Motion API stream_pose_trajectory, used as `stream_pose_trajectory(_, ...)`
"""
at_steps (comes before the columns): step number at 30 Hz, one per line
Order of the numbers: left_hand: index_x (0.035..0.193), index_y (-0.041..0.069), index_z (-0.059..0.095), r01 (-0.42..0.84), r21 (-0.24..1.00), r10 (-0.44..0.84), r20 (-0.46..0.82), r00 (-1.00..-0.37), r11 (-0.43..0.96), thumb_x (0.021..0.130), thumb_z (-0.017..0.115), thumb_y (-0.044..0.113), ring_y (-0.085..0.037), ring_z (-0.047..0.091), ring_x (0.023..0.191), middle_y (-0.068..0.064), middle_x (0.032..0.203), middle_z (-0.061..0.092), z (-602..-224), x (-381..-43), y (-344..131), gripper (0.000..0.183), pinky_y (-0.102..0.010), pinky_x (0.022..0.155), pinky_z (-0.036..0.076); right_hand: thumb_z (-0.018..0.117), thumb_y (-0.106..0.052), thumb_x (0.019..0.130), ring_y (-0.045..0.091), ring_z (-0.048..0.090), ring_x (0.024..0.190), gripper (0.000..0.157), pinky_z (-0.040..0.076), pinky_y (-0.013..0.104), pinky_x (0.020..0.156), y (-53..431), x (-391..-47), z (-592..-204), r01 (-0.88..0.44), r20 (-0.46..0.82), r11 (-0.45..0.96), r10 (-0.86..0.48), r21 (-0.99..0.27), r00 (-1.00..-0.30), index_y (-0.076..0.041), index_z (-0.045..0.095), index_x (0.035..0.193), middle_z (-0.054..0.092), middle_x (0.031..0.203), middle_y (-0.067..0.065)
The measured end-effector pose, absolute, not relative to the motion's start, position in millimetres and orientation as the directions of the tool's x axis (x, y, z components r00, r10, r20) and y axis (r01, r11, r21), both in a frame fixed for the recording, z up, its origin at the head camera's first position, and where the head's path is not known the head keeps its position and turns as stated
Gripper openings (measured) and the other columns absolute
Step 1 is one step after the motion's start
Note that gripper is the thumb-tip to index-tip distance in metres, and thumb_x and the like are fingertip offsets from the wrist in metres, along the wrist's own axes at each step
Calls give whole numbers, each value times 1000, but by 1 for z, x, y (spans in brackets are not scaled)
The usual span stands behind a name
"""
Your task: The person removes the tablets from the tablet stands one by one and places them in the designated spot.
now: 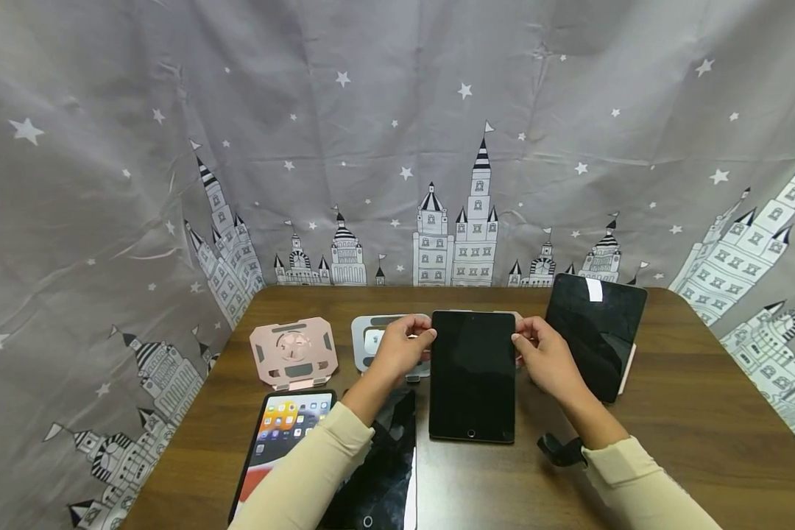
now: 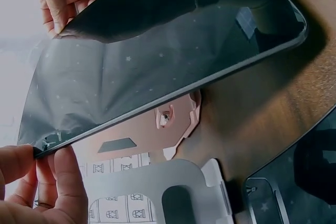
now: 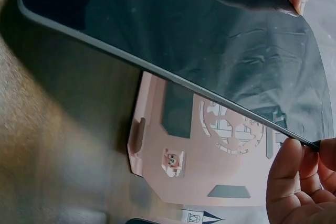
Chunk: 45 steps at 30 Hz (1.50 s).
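A dark-screened tablet (image 1: pixel 472 375) with a round home button at its bottom edge is held upright over the table, tilted back. My left hand (image 1: pixel 404 346) pinches its left edge near the top, thumb in front and fingers behind. On the opposite edge, at about the same height, my right hand (image 1: pixel 548 359) pinches it likewise. Directly behind the tablet stands a pink tablet stand (image 3: pixel 197 169), mostly hidden in the head view. Beside that, behind my left hand, is a silver-grey stand (image 2: pixel 139 179) with cut-outs.
At the far left stands another pink stand (image 1: pixel 319 337). In front of it lies a tablet showing app icons (image 1: pixel 285 434), and next to that a dark tablet (image 1: pixel 384 471), partly under my left sleeve. To the right, a dark tablet (image 1: pixel 592 331) leans on a pink stand (image 1: pixel 627 369).
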<state>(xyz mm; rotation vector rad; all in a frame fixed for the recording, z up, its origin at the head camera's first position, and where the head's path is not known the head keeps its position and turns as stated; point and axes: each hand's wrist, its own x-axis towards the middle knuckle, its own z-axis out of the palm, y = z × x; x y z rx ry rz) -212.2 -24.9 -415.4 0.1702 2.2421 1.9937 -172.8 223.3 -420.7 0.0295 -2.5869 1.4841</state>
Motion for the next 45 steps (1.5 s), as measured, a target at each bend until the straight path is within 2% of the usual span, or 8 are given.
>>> stream_pose_trajectory(9,106,-6,63,-18,995,175,-36,-984,103,95,64,3,-15,56,75,-4,88,56,-416,-206,-27,15,-41,70,59,53,-2,100,29,63,73,13,58,37,64,220,-169,-424,-81,128,497,60,-864,-990,5,53,111,58,89,15)
stream_pose_trajectory(15,104,-4,64,-24,992,166,-44,-985,121,94,65,4,-15,57,75,-5,87,56,-421,-206,-28,13,-42,71,59,53,0,99,32,63,73,13,58,38,64,219,-167,-426,-84,131,475,67,-876,-989,6,54,110,59,87,15)
stream_pose_trajectory(20,103,-6,63,-22,993,165,-41,-986,117,93,65,2,-13,56,70,-4,85,55,-423,-204,-29,13,-39,66,59,53,0,98,33,63,71,13,57,35,62,218,-165,-429,-72,114,459,64,-885,-991,6,53,110,59,86,15)
stream_pose_trajectory(26,104,-6,63,-20,991,159,-42,-986,133,93,65,2,-12,56,70,-3,84,55,-425,-201,-32,14,-37,64,59,53,0,99,26,60,68,13,55,32,60,215,-164,-432,-54,91,452,59,-890,-994,6,53,110,58,86,15)
stream_pose_trajectory(33,104,-5,64,-49,987,163,-75,-984,155,93,66,5,-13,57,71,-4,85,56,-428,-195,-37,14,-42,68,60,53,1,98,23,60,66,13,55,29,58,211,-161,-439,-31,61,434,54,-900,-997,7,53,109,58,84,14)
stream_pose_trajectory(45,102,-3,63,-109,986,173,-130,-976,128,93,65,4,-14,55,74,-3,85,55,-442,-187,-42,12,-28,61,57,53,2,98,20,57,64,12,54,28,57,206,-153,-441,-4,30,431,54,-902,-998,7,54,109,57,83,13)
